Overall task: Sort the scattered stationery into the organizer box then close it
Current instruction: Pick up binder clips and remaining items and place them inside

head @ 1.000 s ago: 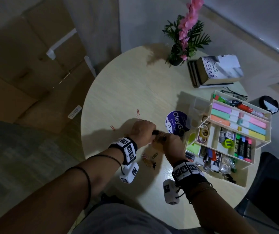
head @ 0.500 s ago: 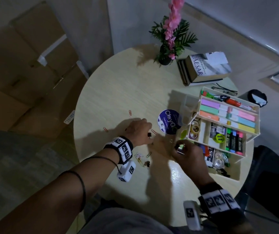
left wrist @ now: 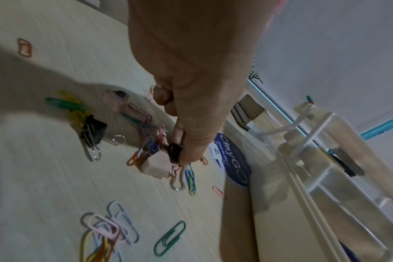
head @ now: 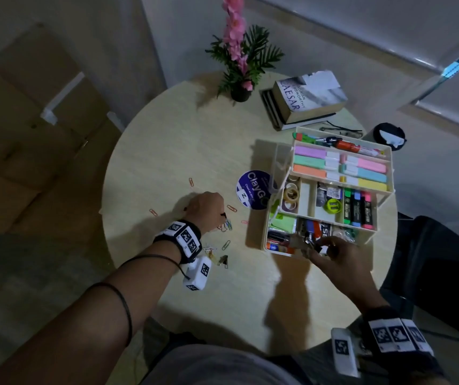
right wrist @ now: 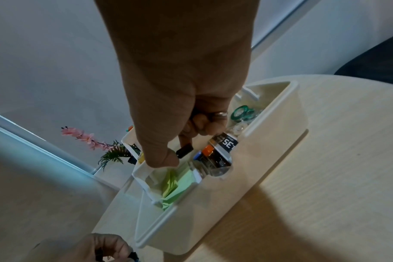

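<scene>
The cream tiered organizer box (head: 266, 234) stands open at the table's right, holding highlighters, markers, tape and sticky notes. My right hand (head: 316, 245) hovers over its lowest front compartment and pinches a black binder clip (right wrist: 184, 150) between thumb and fingers. My left hand (head: 221, 215) is down on the table to the left of the box, pinching a small black binder clip (left wrist: 174, 153) among coloured paper clips (left wrist: 190, 175). Another black binder clip (left wrist: 93, 131) and two small beige blocks (left wrist: 156, 165) lie beside them.
More paper clips (head: 192, 182) are strewn over the round table's left half. A purple round ClayGo disc (head: 254, 190) lies against the box. A potted pink flower (head: 239, 59), stacked books (head: 306, 98) and glasses (head: 339, 130) sit at the far side.
My right hand left the spot beside my left hand and moved right to the box's lowest compartment, carrying a binder clip. The left hand stayed among the paper clips.
</scene>
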Demonstrator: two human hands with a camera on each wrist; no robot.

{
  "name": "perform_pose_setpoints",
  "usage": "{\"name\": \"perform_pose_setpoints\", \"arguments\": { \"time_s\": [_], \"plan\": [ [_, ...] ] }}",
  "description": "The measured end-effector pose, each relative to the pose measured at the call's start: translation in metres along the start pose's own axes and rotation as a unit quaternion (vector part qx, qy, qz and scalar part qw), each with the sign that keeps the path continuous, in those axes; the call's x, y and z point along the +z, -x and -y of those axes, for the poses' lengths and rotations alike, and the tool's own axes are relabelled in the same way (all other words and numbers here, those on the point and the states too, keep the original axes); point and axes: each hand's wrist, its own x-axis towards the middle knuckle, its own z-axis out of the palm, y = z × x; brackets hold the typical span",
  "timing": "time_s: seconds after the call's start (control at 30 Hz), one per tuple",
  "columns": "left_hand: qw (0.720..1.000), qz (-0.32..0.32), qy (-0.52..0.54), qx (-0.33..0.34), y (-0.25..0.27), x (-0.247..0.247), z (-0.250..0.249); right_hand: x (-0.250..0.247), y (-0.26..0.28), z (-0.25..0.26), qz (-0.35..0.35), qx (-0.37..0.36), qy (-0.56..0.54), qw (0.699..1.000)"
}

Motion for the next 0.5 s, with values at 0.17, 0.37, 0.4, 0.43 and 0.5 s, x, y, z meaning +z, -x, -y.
{"name": "perform_pose_setpoints", "arguments": {
  "time_s": [0.17,0.37,0.4,0.43,0.5],
  "plan": [
    [0.999,-0.005,-0.026,0.037,0.001,0.006,0.000,-0.007,-0.007,-0.015,-0.019,0.000,0.047,0.999],
    [0.995,0.007,-0.075,0.065,0.009,0.009,-0.004,-0.025,-0.021,-0.070,0.020,0.067,0.141,0.988],
    [0.995,0.007,-0.082,0.059,0.011,0.008,-0.006,-0.028,-0.023,-0.076,0.039,0.075,0.155,0.984],
    [0.995,0.009,-0.084,0.055,0.011,0.007,-0.007,-0.031,-0.026,-0.079,0.060,0.077,0.169,0.981],
    [0.996,0.016,-0.074,0.048,0.013,0.004,-0.007,-0.036,-0.032,-0.082,0.102,0.075,0.186,0.974]
  ]
}}
